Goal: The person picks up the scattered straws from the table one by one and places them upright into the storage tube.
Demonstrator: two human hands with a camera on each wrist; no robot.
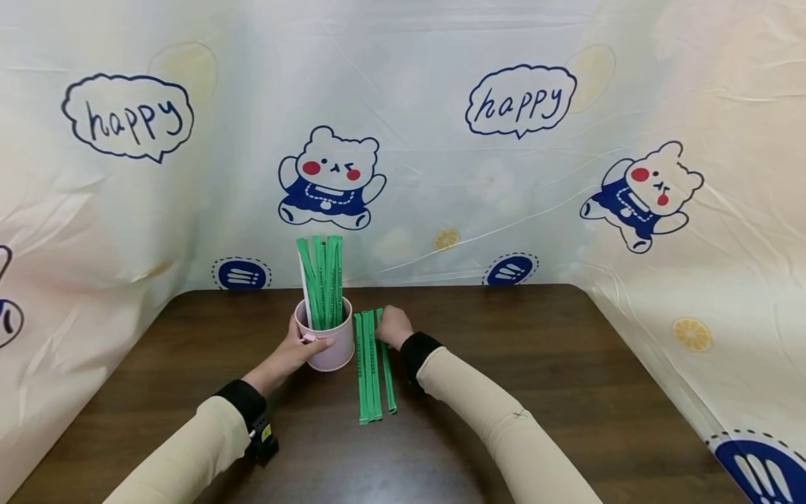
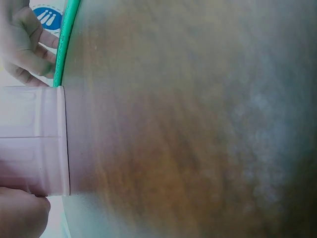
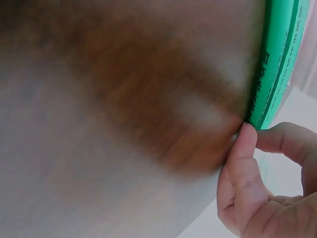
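Observation:
A pink cup (image 1: 331, 350) with a small handle stands on the table, holding several slim green wrapped sticks (image 1: 326, 280), straw-like in shape, one with a white side. My left hand (image 1: 296, 353) grips the cup from its left, thumb across the front; its fingers behind the cup are hidden. To the right of the cup, more green sticks (image 1: 369, 371) lie side by side. My right hand (image 1: 394, 327) is at the far end of a separate green stick (image 1: 388, 385). In the right wrist view, thumb and index finger pinch a printed green stick (image 3: 277, 64) at its end.
A dark brown wooden table (image 1: 535, 378) carries everything. Behind it and at both sides hangs a pale curtain (image 1: 428, 140) with bear drawings and "happy" bubbles. A black wrist strap with a small device (image 1: 261, 437) sits on my left wrist.

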